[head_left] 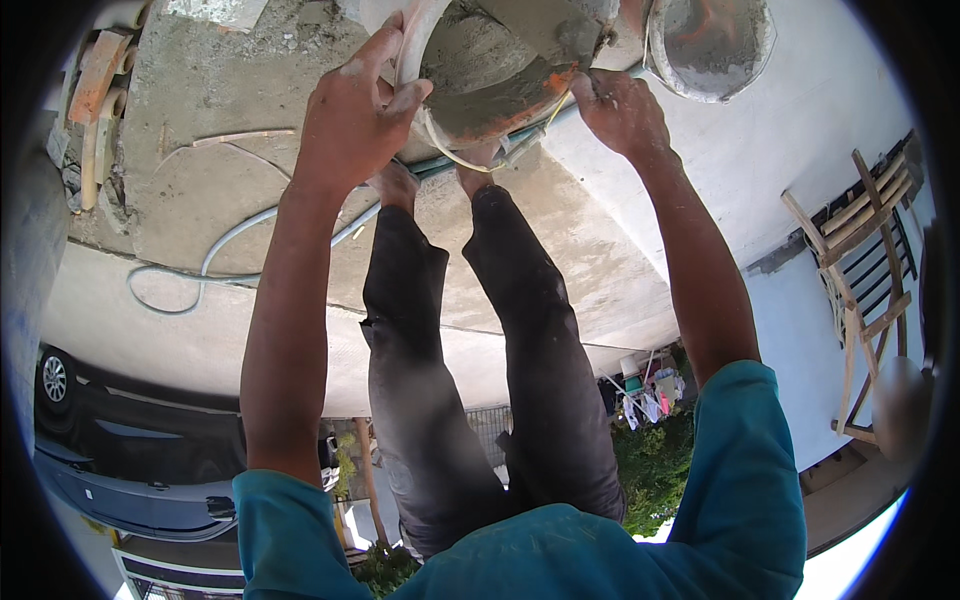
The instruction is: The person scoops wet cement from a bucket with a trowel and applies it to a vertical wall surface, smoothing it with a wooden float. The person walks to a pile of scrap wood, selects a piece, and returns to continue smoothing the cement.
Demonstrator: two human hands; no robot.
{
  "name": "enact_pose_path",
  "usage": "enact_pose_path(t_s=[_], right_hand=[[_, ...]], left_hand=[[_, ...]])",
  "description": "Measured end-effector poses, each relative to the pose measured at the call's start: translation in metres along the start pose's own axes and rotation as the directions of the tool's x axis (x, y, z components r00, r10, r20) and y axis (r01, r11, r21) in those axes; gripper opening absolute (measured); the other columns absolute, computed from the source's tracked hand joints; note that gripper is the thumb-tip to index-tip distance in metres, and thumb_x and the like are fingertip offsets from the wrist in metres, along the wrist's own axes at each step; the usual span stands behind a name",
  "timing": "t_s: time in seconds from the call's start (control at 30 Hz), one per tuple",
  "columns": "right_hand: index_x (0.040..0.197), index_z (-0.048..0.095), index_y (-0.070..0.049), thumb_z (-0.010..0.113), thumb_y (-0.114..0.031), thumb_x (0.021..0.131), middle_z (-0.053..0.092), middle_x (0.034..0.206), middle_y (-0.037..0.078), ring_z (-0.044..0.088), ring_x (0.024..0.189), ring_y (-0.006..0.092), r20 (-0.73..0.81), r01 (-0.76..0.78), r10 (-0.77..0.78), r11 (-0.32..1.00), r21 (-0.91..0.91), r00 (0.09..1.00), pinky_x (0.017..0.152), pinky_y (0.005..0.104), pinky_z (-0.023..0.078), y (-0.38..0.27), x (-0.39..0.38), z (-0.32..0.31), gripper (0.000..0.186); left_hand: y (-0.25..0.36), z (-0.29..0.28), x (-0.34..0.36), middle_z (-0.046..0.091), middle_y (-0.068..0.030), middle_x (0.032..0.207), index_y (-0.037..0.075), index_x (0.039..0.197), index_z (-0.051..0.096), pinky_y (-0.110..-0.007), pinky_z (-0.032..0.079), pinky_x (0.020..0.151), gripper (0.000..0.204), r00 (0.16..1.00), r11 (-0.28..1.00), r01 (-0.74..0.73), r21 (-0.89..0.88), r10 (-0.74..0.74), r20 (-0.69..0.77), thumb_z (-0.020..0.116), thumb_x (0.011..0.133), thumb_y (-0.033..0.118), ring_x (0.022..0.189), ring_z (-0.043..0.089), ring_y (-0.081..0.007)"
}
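Observation:
A mortar-caked bucket (412,58) stands at the top of the view, between my hands, with wet grey mortar (475,50) inside. My left hand (360,110) is closed on the pale rim at its left side, thumb and fingers pinching the edge. On the opposite side, my right hand (628,112) has its fingers closed at the orange-smeared rim. A thin yellowish-white handle (478,165) hangs in a loop below the near edge, running up toward the right hand. The bucket's far side is cut off by the frame.
Another mortar-smeared bucket (710,50) stands at the right. Grey-blue hose (235,235) curls over the concrete floor near my bare feet (395,185). Broken bricks (98,80) lie at far left. A wooden frame (860,270) stands right; a dark car (140,440) is at lower left.

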State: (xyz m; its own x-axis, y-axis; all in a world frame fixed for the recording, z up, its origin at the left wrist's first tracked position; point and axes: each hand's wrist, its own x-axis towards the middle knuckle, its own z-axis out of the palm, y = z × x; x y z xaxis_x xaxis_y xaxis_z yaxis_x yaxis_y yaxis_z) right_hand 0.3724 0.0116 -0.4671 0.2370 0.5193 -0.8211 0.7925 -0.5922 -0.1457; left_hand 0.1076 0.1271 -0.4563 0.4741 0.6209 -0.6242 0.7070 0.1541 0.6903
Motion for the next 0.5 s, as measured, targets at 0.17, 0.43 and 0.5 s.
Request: enact_pose_path(t_s=[0.17,0.43,0.5], right_hand=[[0.096,0.072,-0.004,0.053,-0.05,0.089,0.071,0.092,0.019,0.07,0.086,0.0334,-0.092,0.135,-0.115,0.957,0.257,0.989,0.077,0.043,0.055,-0.018,0.049,0.118,0.05],[0.069,0.053,-0.003,0.044,-0.033,0.096,0.044,0.052,0.002,0.041,0.041,0.0108,0.241,-0.072,-0.216,0.586,0.807,0.946,0.041,0.0283,0.035,-0.036,-0.016,0.044,0.041],[0.07,0.054,-0.002,0.045,-0.032,0.095,0.045,0.053,0.003,0.044,0.042,0.0122,0.192,-0.035,-0.236,0.541,0.84,0.953,0.042,0.029,0.037,-0.054,-0.047,0.022,0.04]], left_hand=[[0.006,0.014,0.006,0.07,-0.0127,0.111,0.009,0.141,0.05,-0.037,0.054,0.079,0.06,0.994,0.992,-0.107,0.065,0.109,-0.027,0.069,0.086,0.022,0.082,0.071,-0.0214],[-0.026,-0.047,0.04,0.068,-0.0144,0.115,0.006,0.136,0.053,-0.036,0.054,0.079,0.049,0.992,0.988,0.115,0.105,-0.12,0.039,0.064,0.091,0.022,0.093,0.069,-0.0214],[-0.058,-0.062,0.052,0.069,-0.0155,0.111,0.006,0.137,0.052,-0.036,0.053,0.078,0.049,0.994,0.993,0.11,0.035,-0.108,-0.032,0.063,0.092,0.022,0.09,0.069,-0.021]])
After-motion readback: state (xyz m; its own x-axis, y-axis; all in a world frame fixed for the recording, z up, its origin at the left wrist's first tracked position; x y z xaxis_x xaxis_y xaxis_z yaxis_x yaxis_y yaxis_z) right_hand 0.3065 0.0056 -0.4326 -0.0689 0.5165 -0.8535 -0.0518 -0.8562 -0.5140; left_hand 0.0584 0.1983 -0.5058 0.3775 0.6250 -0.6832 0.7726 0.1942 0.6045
